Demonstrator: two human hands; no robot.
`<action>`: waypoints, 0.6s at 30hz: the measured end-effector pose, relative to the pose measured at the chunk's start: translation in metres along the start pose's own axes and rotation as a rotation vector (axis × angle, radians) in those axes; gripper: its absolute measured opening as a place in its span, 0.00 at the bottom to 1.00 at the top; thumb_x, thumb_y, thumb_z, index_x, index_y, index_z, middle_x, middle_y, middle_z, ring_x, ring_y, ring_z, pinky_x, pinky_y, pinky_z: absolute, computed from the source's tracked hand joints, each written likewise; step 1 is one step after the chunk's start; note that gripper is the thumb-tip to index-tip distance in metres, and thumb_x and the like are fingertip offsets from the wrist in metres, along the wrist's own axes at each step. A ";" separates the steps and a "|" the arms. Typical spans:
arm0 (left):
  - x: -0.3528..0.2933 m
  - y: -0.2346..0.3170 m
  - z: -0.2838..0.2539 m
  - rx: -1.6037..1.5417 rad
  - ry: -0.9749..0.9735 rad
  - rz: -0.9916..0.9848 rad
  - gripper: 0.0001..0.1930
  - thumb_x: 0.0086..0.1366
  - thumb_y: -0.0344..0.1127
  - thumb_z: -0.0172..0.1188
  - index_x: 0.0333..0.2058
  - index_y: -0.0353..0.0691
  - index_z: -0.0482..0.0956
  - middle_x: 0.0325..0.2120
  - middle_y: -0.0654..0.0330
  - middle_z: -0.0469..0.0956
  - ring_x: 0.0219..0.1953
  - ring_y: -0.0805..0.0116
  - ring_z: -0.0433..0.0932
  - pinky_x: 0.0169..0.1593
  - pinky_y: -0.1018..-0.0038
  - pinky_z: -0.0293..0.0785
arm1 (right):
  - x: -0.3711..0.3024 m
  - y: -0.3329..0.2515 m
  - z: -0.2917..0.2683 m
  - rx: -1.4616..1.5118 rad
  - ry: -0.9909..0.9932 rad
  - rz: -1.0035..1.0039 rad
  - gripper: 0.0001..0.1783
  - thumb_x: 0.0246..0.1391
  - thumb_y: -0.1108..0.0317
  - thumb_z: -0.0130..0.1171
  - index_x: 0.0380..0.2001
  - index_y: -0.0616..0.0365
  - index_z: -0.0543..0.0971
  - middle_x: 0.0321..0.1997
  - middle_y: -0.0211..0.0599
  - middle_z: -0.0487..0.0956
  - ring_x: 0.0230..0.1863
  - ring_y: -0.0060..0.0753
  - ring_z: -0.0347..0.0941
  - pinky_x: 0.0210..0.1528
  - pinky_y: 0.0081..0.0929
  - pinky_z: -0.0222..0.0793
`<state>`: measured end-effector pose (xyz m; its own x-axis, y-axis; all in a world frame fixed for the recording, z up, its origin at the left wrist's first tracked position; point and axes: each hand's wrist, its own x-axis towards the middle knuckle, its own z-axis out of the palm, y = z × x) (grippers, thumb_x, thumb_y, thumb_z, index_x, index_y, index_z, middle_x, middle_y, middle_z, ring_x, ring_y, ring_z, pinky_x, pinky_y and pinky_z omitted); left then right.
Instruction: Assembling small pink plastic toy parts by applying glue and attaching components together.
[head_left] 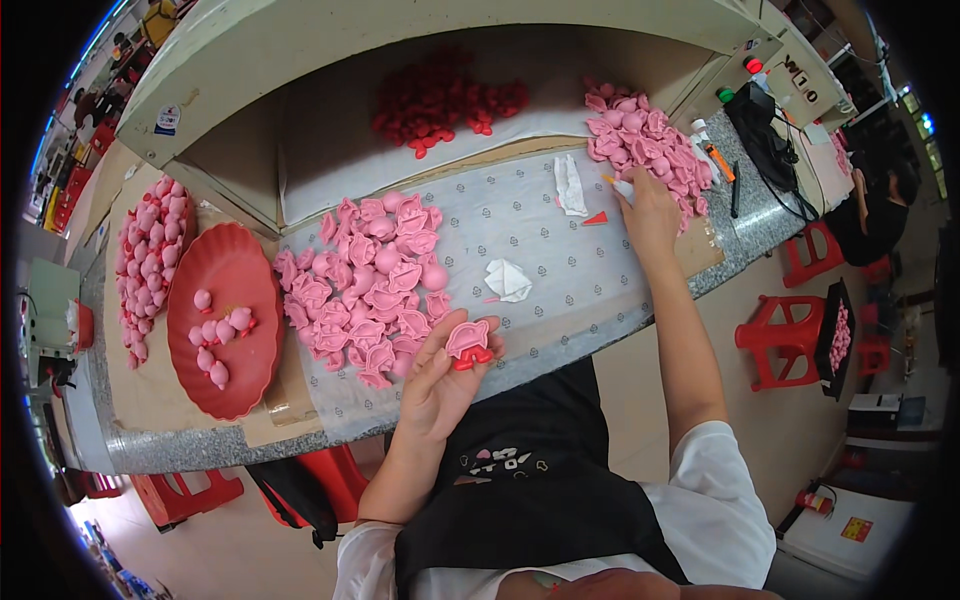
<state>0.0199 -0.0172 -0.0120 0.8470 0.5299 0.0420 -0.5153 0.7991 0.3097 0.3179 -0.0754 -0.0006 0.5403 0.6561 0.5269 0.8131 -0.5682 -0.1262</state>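
My left hand (pixel 436 394) holds up a small hollow pink plastic shell (pixel 467 338) with a red foot-like part (pixel 472 358) at its lower edge. Its open side faces up, in front of the table edge. To the right, my right hand (pixel 652 218) is closed around a small white tube (pixel 623 188) with a yellowish tip, mostly hidden by the fingers. A heap of pink shells (pixel 365 285) lies just beyond my left hand. Another pink heap (pixel 655 150) lies beside my right hand. Small red parts (pixel 430 105) are piled at the back under the hood.
A red scalloped tray (pixel 222 385) on the left carries a few assembled pink pieces, with more pieces (pixel 150 260) beyond it. Crumpled white tissue (pixel 509 281), a folded tissue (pixel 569 185) and a red triangular scrap (pixel 596 218) lie on the printed sheet. An orange pen-like tool (pixel 717 160) lies far right.
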 end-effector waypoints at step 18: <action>-0.001 -0.001 -0.002 0.006 0.081 -0.052 0.22 0.54 0.37 0.49 0.49 0.42 0.59 0.45 0.46 0.62 0.45 0.56 0.64 0.50 0.63 0.57 | -0.052 -0.024 -0.040 0.606 -0.312 0.014 0.12 0.35 0.75 0.57 0.30 0.62 0.74 0.30 0.34 0.72 0.32 0.22 0.66 0.34 0.16 0.61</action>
<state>0.0196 -0.0179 -0.0139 0.8595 0.5087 -0.0509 -0.4695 0.8248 0.3150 0.2618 -0.1156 0.0085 0.5150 0.8148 0.2663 0.7339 -0.2587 -0.6281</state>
